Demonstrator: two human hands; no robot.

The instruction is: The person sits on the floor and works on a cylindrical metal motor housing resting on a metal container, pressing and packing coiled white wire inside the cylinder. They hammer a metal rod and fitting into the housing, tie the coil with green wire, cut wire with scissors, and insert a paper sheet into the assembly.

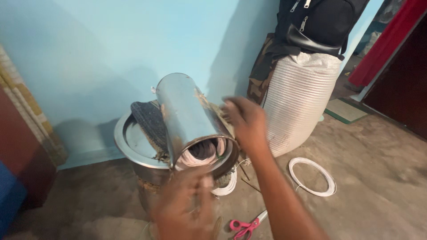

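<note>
A shiny steel cylinder (187, 115) lies tilted on a large steel pot's lid (131, 142), its open mouth facing me. Coiled white wire (200, 155) shows inside the mouth. My right hand (247, 124) grips the cylinder's right side near the rim. My left hand (187, 209) is blurred in the foreground just below the mouth, fingers spread, holding nothing that I can make out. A dark woven cloth (149, 120) lies on the lid behind the cylinder.
A full white sack (298, 102) stands at the right against the blue wall, with a black backpack (316, 22) on top. A loose ring of white wire (311, 178) and pink scissors (244, 226) lie on the concrete floor. A dark doorway and red curtain (387, 40) are far right.
</note>
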